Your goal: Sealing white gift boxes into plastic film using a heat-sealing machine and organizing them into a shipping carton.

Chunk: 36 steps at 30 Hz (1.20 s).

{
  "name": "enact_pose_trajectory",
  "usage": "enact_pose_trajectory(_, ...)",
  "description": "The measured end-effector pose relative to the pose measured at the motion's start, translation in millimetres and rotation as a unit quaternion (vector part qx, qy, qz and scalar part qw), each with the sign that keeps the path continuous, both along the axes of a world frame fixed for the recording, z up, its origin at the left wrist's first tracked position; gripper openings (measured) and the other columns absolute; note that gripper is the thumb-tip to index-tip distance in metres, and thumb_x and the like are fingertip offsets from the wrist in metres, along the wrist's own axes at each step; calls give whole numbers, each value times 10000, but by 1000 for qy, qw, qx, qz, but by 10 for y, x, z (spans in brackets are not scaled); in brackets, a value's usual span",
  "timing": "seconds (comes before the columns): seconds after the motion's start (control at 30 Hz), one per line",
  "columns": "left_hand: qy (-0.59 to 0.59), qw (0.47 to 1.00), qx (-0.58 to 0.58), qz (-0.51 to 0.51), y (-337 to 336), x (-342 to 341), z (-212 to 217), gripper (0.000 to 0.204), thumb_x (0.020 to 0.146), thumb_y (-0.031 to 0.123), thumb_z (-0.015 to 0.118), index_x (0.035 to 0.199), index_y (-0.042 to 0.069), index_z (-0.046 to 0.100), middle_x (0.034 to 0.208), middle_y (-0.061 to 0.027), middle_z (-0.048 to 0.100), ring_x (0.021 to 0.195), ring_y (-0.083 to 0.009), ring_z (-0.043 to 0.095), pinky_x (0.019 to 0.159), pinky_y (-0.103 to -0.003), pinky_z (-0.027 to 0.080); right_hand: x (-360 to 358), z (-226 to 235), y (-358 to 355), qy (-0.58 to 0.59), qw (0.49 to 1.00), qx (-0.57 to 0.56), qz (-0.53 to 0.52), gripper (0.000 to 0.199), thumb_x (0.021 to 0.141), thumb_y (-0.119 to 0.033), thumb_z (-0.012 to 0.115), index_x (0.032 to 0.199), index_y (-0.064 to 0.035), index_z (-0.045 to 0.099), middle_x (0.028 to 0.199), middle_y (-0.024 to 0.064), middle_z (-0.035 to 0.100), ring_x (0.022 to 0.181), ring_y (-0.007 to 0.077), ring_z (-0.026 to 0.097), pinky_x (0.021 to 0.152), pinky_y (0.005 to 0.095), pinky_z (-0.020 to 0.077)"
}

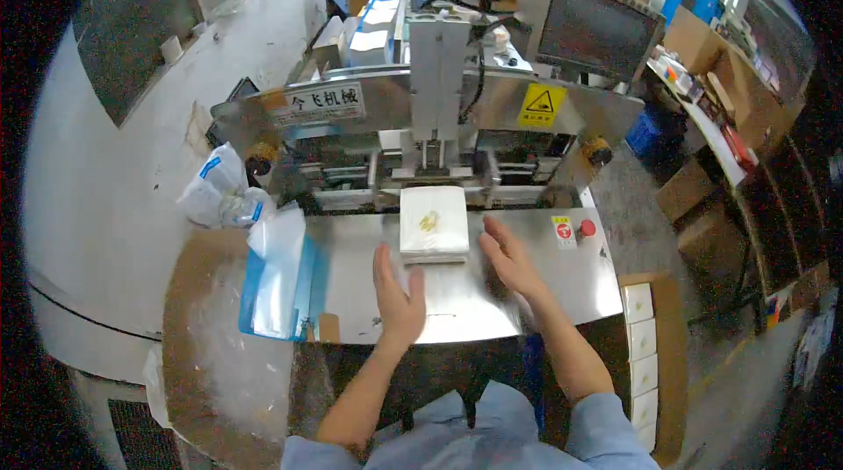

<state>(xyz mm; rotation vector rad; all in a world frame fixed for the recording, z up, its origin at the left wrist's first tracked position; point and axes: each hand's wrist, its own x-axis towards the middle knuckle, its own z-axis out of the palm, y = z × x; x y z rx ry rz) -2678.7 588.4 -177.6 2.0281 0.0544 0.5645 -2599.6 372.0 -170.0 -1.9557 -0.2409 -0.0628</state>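
A stack of white napkins [433, 211] with a gold print on top lies on the steel worktop [351, 294], directly in front of the machine's mouth. My left hand [400, 301] is open near the stack's front left corner, fingers stretched forward and thumb apart. On the other side, my right hand [511, 261] is open too, its fingers pointing toward the stack's right side. A small gap seems to lie between each hand and the stack. Neither palm holds anything.
Left on the worktop stands a blue holder [248, 299] with clear plastic bags [279, 272]. A cardboard box with plastic film [233, 356] is below. At right are a red button [587, 227] and a box of several white packs [643, 338]. A monitor [597, 26] stands behind.
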Motion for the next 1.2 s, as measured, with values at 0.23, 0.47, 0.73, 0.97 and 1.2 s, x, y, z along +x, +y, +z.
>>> enact_pose_trajectory(0.23,113,969,-221,-16,160,618,126,680,1012,389,477,1482,-57,270,1498,-247,367,1382,-314,376,1132,-359,287,205,-112,177,60,997,28,-29,780,940,-503,533,1429,82,369,1438,300,429,1347,383,428,1116,378,331)
enact_pose_trajectory(0.47,122,974,-191,-15,177,932,91,697,1007,427,488,1450,-89,333,1396,-229,506,1289,-278,486,1068,-332,359,581,-266,450,51,994,-1,-93,622,959,-448,555,1318,56,499,1211,207,617,1121,233,573,953,329,434)
enact_pose_trajectory(0.73,201,892,-394,-91,53,516,235,438,994,376,552,1112,-41,608,1038,-94,651,913,-148,620,799,-284,510,15,341,108,117,977,178,28,767,820,-368,760,1406,6,438,1249,177,601,1142,263,577,985,357,445)
enact_pose_trajectory(0.97,146,978,-10,-146,-1,907,237,424,970,334,550,1230,1,581,1162,-191,623,1034,-311,621,899,-417,501,-630,317,-1363,147,976,153,-48,823,803,-224,801,1446,11,344,1189,192,631,1040,257,636,925,373,508)
enact_pose_trajectory(1.2,181,868,369,-277,-369,1693,42,473,942,391,504,1230,32,611,1396,-280,456,1290,-454,435,1064,-492,377,-1005,199,-2608,119,952,155,-235,501,914,-264,675,1309,16,544,1185,116,639,1011,167,621,882,291,494)
